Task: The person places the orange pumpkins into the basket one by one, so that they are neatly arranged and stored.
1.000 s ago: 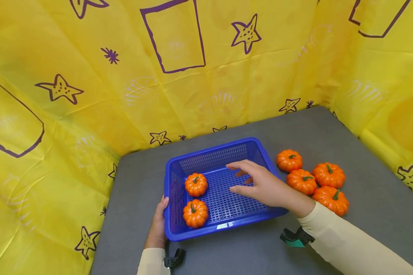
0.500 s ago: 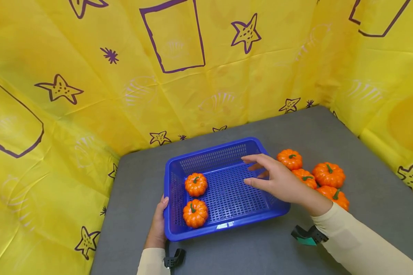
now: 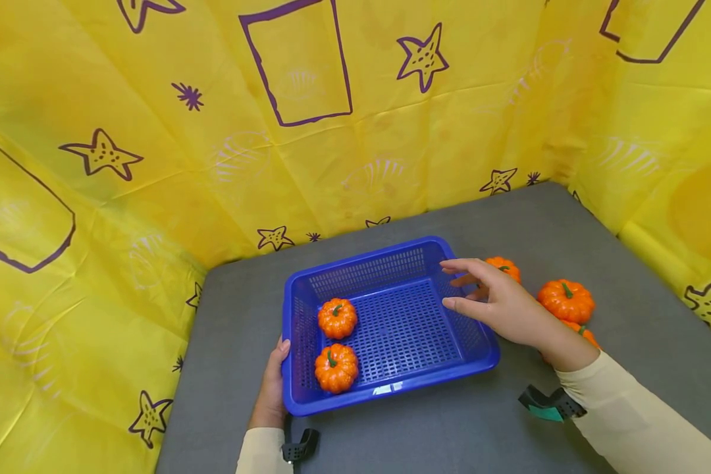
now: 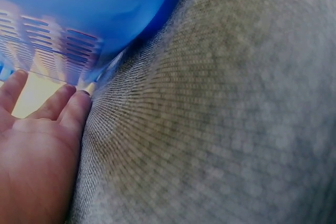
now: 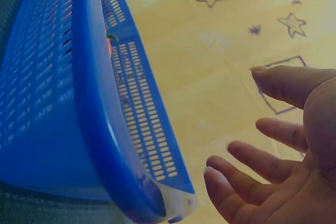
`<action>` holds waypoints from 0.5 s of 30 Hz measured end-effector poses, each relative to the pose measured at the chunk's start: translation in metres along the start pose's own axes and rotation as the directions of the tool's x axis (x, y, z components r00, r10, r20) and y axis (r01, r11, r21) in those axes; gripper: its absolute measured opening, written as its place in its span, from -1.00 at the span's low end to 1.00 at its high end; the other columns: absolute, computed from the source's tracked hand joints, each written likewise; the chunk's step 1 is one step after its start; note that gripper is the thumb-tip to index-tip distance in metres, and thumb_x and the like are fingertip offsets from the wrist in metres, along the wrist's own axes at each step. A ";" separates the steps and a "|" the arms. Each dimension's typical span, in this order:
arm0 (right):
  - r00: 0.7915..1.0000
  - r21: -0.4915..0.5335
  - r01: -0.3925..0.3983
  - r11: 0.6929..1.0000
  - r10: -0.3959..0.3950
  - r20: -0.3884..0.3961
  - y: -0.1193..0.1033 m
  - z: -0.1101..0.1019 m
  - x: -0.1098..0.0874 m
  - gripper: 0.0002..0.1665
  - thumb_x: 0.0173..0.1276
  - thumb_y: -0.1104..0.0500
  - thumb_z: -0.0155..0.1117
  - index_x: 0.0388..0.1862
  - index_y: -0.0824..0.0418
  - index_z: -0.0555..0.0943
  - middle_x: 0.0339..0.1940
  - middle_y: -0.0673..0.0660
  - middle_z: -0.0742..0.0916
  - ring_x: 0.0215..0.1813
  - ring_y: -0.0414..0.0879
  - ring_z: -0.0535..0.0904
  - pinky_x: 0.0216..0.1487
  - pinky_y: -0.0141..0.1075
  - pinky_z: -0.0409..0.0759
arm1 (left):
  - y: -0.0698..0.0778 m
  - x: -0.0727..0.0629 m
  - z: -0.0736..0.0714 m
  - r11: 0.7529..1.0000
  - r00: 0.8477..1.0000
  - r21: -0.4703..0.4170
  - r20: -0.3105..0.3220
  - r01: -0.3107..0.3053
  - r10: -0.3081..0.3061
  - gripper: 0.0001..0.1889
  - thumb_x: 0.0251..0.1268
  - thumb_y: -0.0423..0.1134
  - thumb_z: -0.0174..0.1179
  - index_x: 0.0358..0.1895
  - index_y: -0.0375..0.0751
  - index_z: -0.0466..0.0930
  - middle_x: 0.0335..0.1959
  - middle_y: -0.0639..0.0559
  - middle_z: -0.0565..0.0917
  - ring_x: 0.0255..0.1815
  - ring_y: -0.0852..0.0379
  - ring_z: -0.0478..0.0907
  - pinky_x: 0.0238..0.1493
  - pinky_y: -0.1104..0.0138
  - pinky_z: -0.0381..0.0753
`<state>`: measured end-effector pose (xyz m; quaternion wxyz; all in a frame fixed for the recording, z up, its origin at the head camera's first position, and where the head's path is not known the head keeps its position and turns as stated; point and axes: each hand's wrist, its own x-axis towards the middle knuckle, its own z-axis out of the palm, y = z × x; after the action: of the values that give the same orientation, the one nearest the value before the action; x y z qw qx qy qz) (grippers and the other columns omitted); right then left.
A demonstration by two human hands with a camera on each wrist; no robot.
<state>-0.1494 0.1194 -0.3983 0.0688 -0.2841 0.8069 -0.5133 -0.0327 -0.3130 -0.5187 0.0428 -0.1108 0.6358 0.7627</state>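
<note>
Two pumpkins (image 3: 337,318) sit in the basket (image 3: 444,376), left end; more (image 3: 565,303) lie on the surface (image 3: 243,316), to its right. Left hand (image 3: 271,378) grips the basket's left edge, a useful brace. Right hand (image 3: 506,303) empty, digits apart, near the right edge. Advice: clear that edge, then span one pumpkin's sides, avoiding its stem.

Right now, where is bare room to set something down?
Inside the blue basket, the floor right of the two pumpkins is bare. So is the gray table in front, and behind up to the yellow backdrop. Just right of the basket is crowded: the right hand partly hides other pumpkins. The left hand grips the basket's left side.
</note>
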 end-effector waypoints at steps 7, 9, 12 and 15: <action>0.998 -0.019 -0.003 1.000 0.002 -0.059 0.007 -0.005 -0.005 -0.31 0.56 0.18 0.46 0.59 0.23 0.48 0.48 0.26 0.60 0.32 0.21 0.63 0.23 0.21 0.61 | 0.000 0.000 0.000 1.000 1.000 0.010 0.004 -0.003 0.003 -0.19 0.64 0.25 -0.20 0.81 0.11 -0.14 0.63 -0.33 0.23 0.33 -0.07 0.52 0.26 0.11 0.61; 0.997 -0.024 -0.014 1.000 0.012 -0.079 0.008 -0.008 -0.006 -0.32 0.56 0.18 0.46 0.57 0.23 0.49 0.45 0.27 0.61 0.31 0.22 0.64 0.23 0.18 0.62 | 0.000 0.001 0.000 1.000 1.000 0.009 0.007 -0.007 0.007 -0.19 0.64 0.24 -0.20 0.81 0.11 -0.14 0.63 -0.33 0.22 0.34 -0.07 0.51 0.26 0.11 0.60; 0.994 -0.010 -0.031 0.999 0.030 -0.103 0.011 -0.013 -0.009 -0.33 0.56 0.20 0.46 0.57 0.23 0.49 0.43 0.28 0.62 0.32 0.24 0.63 0.23 -0.05 0.65 | 0.000 0.002 0.000 1.000 1.000 0.007 0.014 -0.013 0.013 -0.19 0.64 0.23 -0.22 0.82 0.09 -0.15 0.64 -0.34 0.20 0.35 -0.07 0.49 0.28 0.12 0.58; 0.992 0.017 -0.040 0.999 0.042 -0.115 0.014 -0.018 -0.012 -0.31 0.57 0.21 0.44 0.60 0.22 0.47 0.44 0.29 0.61 0.34 0.29 0.61 0.17 -0.32 0.63 | -0.001 0.002 0.000 1.000 1.000 0.011 0.012 -0.016 0.016 -0.19 0.64 0.23 -0.21 0.82 0.09 -0.15 0.65 -0.33 0.20 0.37 -0.07 0.47 0.29 0.12 0.57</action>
<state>-0.1520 0.1445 -0.4046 0.0346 -0.2367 0.8115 -0.5331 -0.0346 -0.3134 -0.5198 0.0413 -0.1010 0.6407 0.7600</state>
